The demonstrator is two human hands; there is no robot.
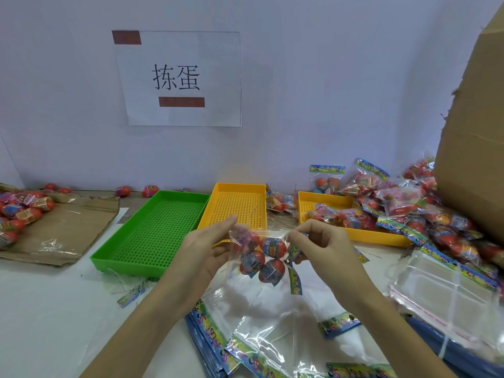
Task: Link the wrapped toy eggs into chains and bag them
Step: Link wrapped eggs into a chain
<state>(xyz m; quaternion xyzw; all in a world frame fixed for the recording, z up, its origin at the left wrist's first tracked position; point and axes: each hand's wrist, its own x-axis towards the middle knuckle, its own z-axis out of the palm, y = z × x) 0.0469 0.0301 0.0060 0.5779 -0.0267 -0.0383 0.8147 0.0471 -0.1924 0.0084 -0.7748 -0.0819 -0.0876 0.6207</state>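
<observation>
Both hands hold a clear bag [259, 257] of wrapped toy eggs [272, 248] above the worktop's near middle — left hand [201, 252] and right hand [321, 241] each with grip pinched on its mouth, probably to seal it.

Red eggs [272, 248], a green perforated tray [152, 230], two yellow trays [240, 205].

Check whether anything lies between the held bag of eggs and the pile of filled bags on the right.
Nothing visible does. Left hand and right hand hold the bag of eggs in the air; the pile of filled bags lies open rightward.
</observation>
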